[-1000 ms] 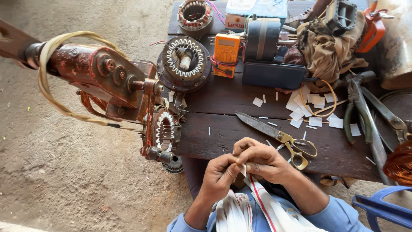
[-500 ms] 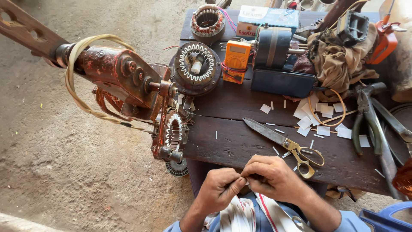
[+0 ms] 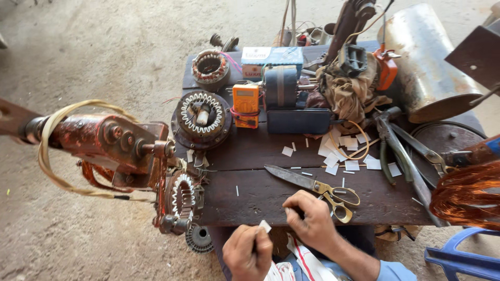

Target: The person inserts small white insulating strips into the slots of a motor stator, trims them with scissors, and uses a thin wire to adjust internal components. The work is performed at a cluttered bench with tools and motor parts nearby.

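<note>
My hands have parted since a moment ago: my left hand [image 3: 248,253] now pinches a small white paper slip [image 3: 265,226] alone at the near edge of the dark wooden bench [image 3: 260,195], while my right hand [image 3: 311,222], fingers curled, has moved up beside the gold-handled scissors [image 3: 317,188]; whether it grips anything, I cannot tell.

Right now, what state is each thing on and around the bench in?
Left hand: closed around a small white paper slip.
Right hand: fingers curled, resting at the bench edge; contents hidden.
Scissors: lying flat on the wooden bench, blades shut.
Orange multimeter: lying face up.
Large stator: lying flat, bore up.
Paper pieces: scattered loose.
Pliers: lying flat.
</note>
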